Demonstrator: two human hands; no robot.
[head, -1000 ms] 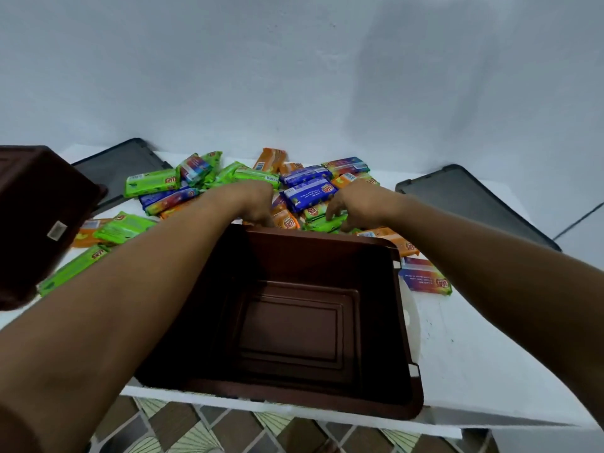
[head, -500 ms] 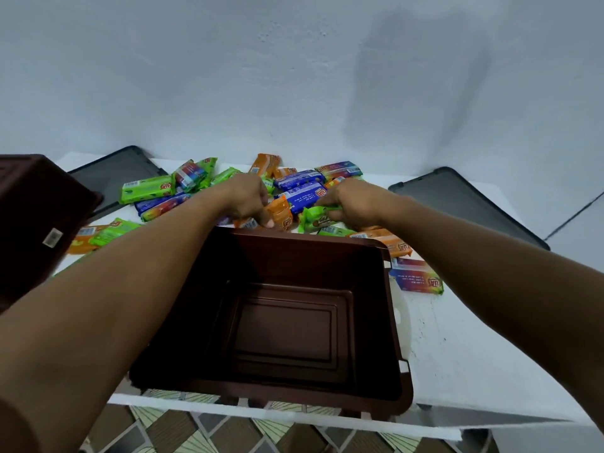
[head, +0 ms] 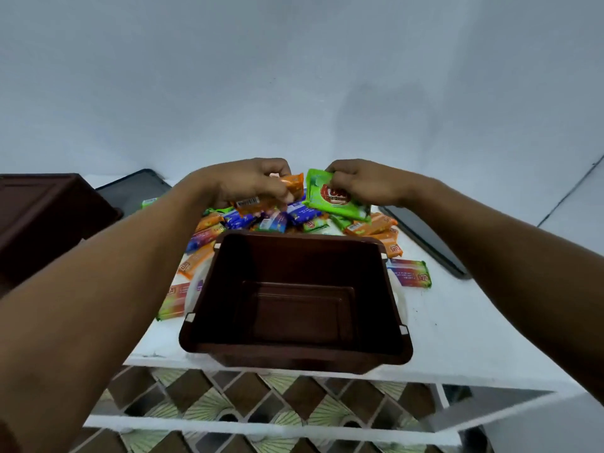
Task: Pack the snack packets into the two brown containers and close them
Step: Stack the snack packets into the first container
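White table (head: 457, 322) carries the empty brown container (head: 294, 349); at its twelve o'clock both hands have lifted off the pile (head: 294, 219), left hand (head: 242, 181) pinching an orange packet (head: 292, 183), right hand (head: 366, 184) gripping a green packet (head: 330, 199).

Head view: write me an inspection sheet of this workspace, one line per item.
Surface: white table, front edge in view.
Job's things: open brown plastic container, nothing inside; second brown container far left, partly out of frame; pile of coloured snack packets behind the open one; dark grey flat lids, one left, one right.
Clutter: nothing seen.
Grips: left hand holds orange snack packet; right hand holds green snack packet.
Cables: nothing seen.
Surroundings: plain pale wall; patterned floor tiles.
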